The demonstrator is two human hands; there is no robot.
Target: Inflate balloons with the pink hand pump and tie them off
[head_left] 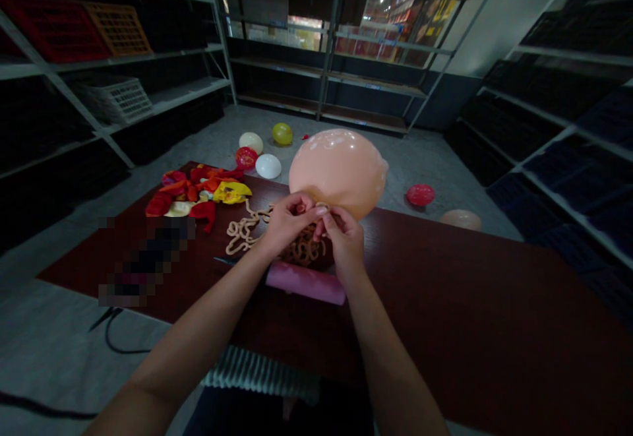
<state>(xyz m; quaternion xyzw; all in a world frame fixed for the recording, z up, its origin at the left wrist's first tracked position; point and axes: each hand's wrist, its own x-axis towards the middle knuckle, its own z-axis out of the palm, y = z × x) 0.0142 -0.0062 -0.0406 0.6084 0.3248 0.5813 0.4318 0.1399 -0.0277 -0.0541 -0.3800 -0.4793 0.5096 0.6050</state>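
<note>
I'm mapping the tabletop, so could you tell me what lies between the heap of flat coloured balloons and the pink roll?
In the head view, a tangle of beige loops lies on the table between the flat balloon heap and the pink roll.

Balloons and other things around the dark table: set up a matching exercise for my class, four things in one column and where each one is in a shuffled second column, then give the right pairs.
Things
1. Peach balloon
2. Pink roll
3. Pile of flat balloons
4. Yellow balloon

Places
A. On the floor by the far shelves
B. On the table, far left part
C. Held at its neck by the left hand and right hand
D. On the table just below the hands

Pairs: 1-C, 2-D, 3-B, 4-A
</note>
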